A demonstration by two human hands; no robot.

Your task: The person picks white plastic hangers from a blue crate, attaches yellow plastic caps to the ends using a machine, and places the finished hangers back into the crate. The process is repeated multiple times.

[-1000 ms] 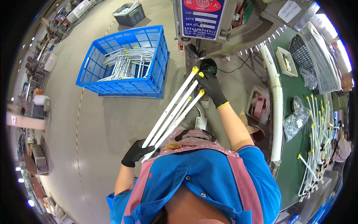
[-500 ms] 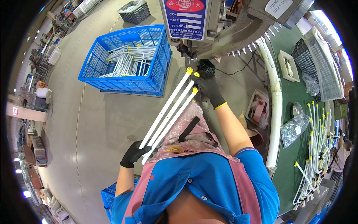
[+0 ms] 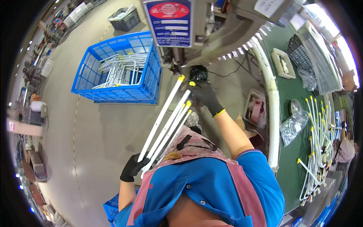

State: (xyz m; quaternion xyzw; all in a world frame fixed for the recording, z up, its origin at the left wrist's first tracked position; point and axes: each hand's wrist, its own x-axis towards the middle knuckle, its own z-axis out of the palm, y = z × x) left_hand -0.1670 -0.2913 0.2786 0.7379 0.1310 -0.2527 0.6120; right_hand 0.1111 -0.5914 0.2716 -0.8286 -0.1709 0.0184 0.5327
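Note:
My left hand (image 3: 132, 167), in a black glove, is closed round the lower ends of several white tubes (image 3: 160, 115). They slant up and to the right, with yellow fittings at their upper ends. The leftmost tube's yellow fitting (image 3: 181, 78) is just under the tool tip (image 3: 176, 69) of a grey machine (image 3: 223, 34). My right hand (image 3: 204, 94), also black-gloved, has its fingers closed at another tube's yellow fitting (image 3: 192, 84). The other yellow ends (image 3: 188, 104) lie lower, in front of my pink apron (image 3: 193, 143).
A blue crate (image 3: 153, 85) of similar white tubes stands on the floor at left, a dark grey crate (image 3: 126, 23) beyond it. On the green table (image 3: 283, 159) at right lie more yellow-tipped tubes (image 3: 317, 143), a plastic bag (image 3: 293, 128) and a small tray (image 3: 280, 62).
The tubes have fanned apart and more yellow ends show low in the bundle. My right hand remains at a tube's upper end. The whole view has shifted slightly.

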